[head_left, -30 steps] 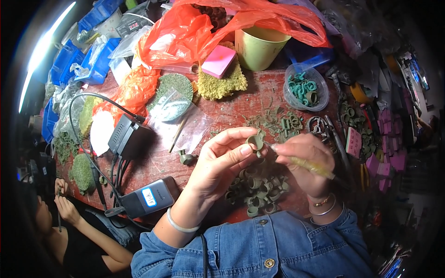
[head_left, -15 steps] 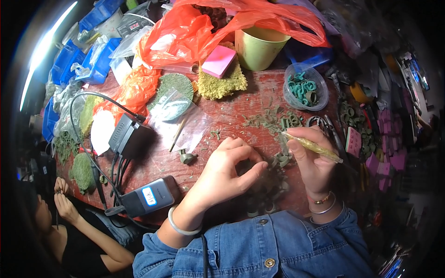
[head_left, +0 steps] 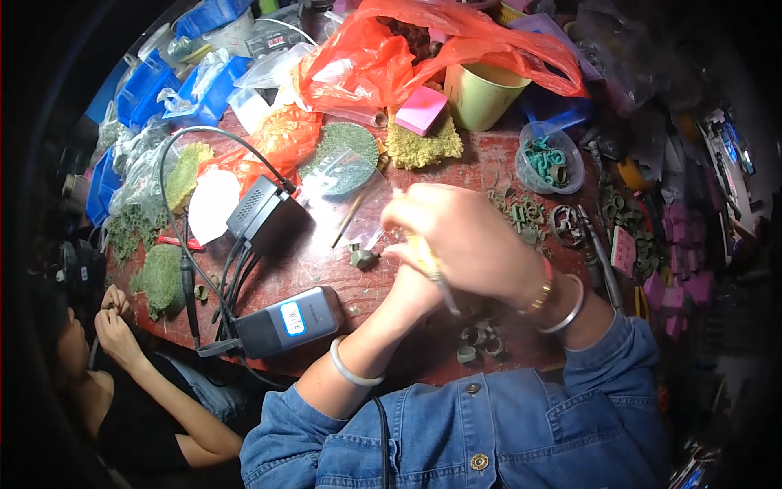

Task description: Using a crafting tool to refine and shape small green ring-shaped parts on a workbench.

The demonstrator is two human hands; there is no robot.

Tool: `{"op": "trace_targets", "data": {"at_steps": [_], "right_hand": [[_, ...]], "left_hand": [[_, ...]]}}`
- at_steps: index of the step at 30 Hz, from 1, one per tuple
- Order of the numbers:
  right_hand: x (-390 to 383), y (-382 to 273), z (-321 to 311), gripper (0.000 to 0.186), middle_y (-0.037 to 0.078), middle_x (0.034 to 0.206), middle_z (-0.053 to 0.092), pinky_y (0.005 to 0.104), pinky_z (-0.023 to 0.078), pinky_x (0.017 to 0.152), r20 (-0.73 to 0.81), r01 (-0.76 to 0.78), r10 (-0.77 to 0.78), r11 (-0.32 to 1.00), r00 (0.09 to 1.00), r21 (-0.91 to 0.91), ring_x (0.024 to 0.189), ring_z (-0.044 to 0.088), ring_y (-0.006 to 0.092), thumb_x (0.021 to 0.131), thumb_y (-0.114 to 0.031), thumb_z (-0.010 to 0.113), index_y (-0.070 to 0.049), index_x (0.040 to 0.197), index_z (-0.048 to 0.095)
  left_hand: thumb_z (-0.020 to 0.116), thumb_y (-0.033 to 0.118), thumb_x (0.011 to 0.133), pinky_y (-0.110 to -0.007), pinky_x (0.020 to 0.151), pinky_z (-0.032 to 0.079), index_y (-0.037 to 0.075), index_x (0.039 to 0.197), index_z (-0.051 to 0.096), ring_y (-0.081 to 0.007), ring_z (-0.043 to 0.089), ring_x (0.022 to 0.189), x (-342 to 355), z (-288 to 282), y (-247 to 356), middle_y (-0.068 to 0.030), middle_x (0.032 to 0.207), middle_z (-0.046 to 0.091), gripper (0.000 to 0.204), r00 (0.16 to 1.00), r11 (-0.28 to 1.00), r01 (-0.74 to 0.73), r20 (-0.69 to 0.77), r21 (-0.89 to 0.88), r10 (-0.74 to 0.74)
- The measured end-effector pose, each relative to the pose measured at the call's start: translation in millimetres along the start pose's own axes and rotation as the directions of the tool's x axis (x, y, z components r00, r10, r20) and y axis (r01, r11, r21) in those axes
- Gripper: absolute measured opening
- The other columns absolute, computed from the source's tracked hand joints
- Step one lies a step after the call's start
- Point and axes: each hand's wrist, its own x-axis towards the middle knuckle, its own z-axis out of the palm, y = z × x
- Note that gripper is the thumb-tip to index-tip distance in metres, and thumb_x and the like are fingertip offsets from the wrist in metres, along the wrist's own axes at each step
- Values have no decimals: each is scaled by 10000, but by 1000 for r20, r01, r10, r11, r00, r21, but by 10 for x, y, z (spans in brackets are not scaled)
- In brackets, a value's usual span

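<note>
While the right hand (head_left: 472, 236) grips a yellow pen-like tool (head_left: 423, 256) over the left hand (head_left: 415, 285), whose covered fingers cannot be judged, green rings (head_left: 467, 354) lie loose at the table's near side. Work appears under way; finished pieces cannot be distinguished.
</note>
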Motion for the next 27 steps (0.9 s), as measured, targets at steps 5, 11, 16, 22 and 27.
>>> {"op": "trace_targets", "data": {"at_steps": [5, 11, 16, 22, 27], "right_hand": [[232, 10, 405, 133, 154, 796, 625, 428, 514, 689, 321, 175, -94, 957, 942, -233, 773, 646, 340, 781, -138, 676, -39, 830, 601], [130, -14, 147, 161, 150, 815, 649, 397, 519, 694, 103, 81, -79, 997, 992, -18, 764, 651, 315, 773, -114, 710, -41, 905, 651], [-498, 59, -350, 205, 90, 793, 632, 291, 478, 627, -254, -131, 195, 960, 947, 247, 688, 620, 180, 758, 11, 770, -31, 932, 671], [-969, 184, -232, 215, 57, 792, 618, 268, 465, 617, -341, -248, 378, 896, 860, 369, 693, 600, 146, 740, 36, 806, -33, 887, 665], [-1042, 234, -125, 266, 58, 784, 604, 276, 466, 611, -338, -242, 369, 900, 866, 363, 687, 599, 153, 727, 44, 805, -42, 944, 675]], "left_hand": [[460, 126, 984, -289, 917, 464, -4, 1243, 480, -146, 531, 1143, -48, -2, 36, -95, 1176, 551, 291, 989, 757, 137, 47, -639, -139], [583, 90, 914, -243, 814, 492, 0, 1191, 510, -105, 583, 978, -70, -126, 273, -55, 1053, 592, 300, 997, 941, -62, -71, -332, 41], [678, 24, 867, -265, 824, 508, 34, 1232, 526, -100, 578, 956, 33, -105, 323, -47, 1057, 598, 396, 995, 894, -73, -87, -443, 38], [649, 2, 918, -308, 979, 480, 16, 1332, 493, -148, 547, 1164, 10, -138, 515, -82, 1277, 543, 443, 980, 754, -13, 142, -657, 141], [662, 9, 919, -286, 927, 496, 8, 1282, 541, -134, 590, 1086, 43, -119, 529, -52, 1232, 569, 383, 967, 746, -9, 185, -666, 176]]}}
